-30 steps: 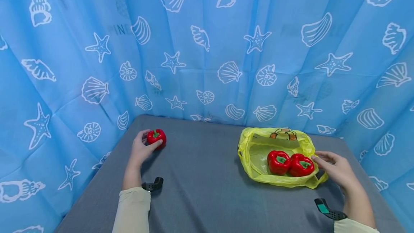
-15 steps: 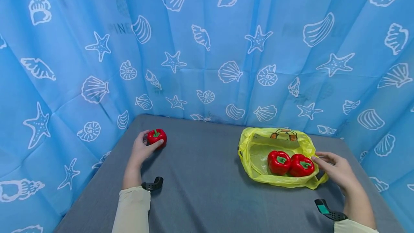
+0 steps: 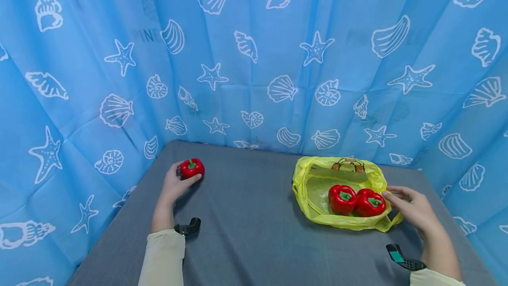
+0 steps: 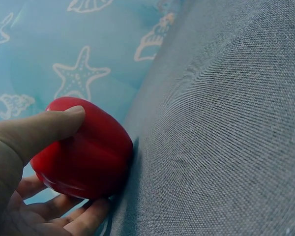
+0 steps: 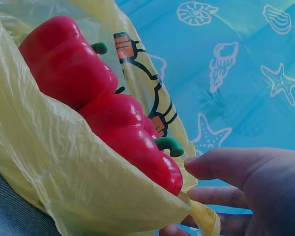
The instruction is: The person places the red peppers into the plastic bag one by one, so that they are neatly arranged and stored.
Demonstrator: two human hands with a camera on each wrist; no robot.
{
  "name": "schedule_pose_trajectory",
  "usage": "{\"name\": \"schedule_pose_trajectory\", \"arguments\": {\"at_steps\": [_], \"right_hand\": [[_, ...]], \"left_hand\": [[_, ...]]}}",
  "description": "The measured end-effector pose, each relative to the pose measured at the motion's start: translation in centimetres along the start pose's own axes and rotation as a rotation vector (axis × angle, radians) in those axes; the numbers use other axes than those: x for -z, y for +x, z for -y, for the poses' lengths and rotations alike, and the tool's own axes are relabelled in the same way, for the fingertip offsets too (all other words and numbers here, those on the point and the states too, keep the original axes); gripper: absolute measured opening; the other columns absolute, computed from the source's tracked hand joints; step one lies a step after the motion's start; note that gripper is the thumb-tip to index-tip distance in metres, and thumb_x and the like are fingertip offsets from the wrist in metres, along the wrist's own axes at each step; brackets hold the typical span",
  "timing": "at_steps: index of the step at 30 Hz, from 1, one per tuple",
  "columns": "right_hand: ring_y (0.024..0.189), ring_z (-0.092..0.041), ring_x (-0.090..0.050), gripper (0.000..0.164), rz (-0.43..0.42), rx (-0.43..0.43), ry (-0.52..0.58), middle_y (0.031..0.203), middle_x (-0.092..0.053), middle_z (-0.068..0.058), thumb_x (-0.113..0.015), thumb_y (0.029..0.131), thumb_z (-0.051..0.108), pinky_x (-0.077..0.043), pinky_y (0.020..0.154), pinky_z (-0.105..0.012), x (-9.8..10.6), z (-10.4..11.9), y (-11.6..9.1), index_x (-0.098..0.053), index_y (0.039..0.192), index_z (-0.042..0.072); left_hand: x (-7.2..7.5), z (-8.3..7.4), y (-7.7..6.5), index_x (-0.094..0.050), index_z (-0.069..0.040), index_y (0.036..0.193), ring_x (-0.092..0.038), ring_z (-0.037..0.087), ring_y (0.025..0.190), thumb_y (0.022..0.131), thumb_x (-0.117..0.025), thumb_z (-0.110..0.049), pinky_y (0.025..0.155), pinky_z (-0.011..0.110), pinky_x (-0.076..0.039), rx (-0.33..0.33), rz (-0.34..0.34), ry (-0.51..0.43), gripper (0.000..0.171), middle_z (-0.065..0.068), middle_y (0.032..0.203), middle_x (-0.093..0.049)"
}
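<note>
On the left part of the table, my left hand holds a red bell pepper that has a green stem. The left wrist view shows the thumb across this pepper and the other fingers curled beneath it. A yellow plastic bag lies at the right with its mouth spread wide. Inside it, two red bell peppers sit side by side. My right hand pinches the bag's right rim; in the right wrist view the thumb is at the rim and the fingers are partly hidden behind the plastic.
Grey cloth covers the table between the hands. A blue curtain with white shells and starfish hangs along the back and both sides. Each wrist wears a black band, one on the left and one on the right.
My left hand and its thumb have shifted very slightly on the bell pepper, toward the front. The right hand, the bag and the peppers inside stay where they were.
</note>
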State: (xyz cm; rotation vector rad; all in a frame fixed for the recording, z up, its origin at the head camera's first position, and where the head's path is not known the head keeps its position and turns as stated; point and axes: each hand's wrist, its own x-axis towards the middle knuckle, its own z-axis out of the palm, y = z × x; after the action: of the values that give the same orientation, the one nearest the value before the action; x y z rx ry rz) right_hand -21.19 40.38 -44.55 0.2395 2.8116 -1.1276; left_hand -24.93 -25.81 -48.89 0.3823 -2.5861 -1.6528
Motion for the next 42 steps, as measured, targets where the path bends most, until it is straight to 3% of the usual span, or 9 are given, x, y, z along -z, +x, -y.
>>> {"name": "schedule_pose_trajectory", "arguments": {"at_steps": [10, 17, 35, 42], "right_hand": [[0.113, -0.043, -0.066, 0.078, 0.003, 0.005, 0.002, 0.143, -0.054, -0.041, -0.05, 0.109, 0.053, -0.056, 0.075, -0.03, 0.0, -0.1, -0.1, -0.043, 0.152, -0.012], [0.107, -0.037, -0.067, 0.077, -0.005, 0.013, 0.001, 0.14, -0.056, -0.04, -0.05, 0.11, 0.052, -0.056, 0.074, -0.031, 0.1, -0.1, -0.1, -0.043, 0.152, -0.012], [0.103, -0.026, -0.066, 0.078, -0.001, 0.012, 0.007, 0.143, -0.054, -0.039, -0.05, 0.109, 0.053, -0.056, 0.074, -0.032, 0.1, 0.0, -0.1, -0.043, 0.153, -0.011], [0.106, -0.033, -0.067, 0.078, -0.003, 0.016, 0.011, 0.142, -0.055, -0.04, -0.05, 0.109, 0.054, -0.056, 0.074, -0.032, 0.0, -0.1, -0.2, -0.044, 0.152, -0.011]], "left_hand": [[-0.1, 0.1, -0.1, -0.027, -0.004, 0.164, -0.039, 0.049, 0.148, 0.095, -0.08, -0.03, 0.115, 0.061, -0.049, -0.011, -0.013, -0.005, 0.09, 0.027, 0.164, -0.035], [0.0, -0.3, -0.2, -0.032, -0.005, 0.162, -0.042, 0.048, 0.145, 0.094, -0.082, -0.031, 0.111, 0.06, -0.053, -0.029, 0.008, -0.015, 0.089, 0.026, 0.162, -0.038], [-0.5, -1.3, -0.4, -0.041, -0.01, 0.159, -0.041, 0.049, 0.147, 0.089, -0.086, -0.035, 0.113, 0.062, -0.05, -0.077, 0.039, 0.024, 0.087, 0.023, 0.163, -0.04], [-0.3, -2.1, -0.9, -0.041, -0.012, 0.158, -0.04, 0.047, 0.148, 0.089, -0.087, -0.033, 0.112, 0.06, -0.051, -0.067, 0.033, -0.016, 0.086, 0.02, 0.163, -0.04]]}}
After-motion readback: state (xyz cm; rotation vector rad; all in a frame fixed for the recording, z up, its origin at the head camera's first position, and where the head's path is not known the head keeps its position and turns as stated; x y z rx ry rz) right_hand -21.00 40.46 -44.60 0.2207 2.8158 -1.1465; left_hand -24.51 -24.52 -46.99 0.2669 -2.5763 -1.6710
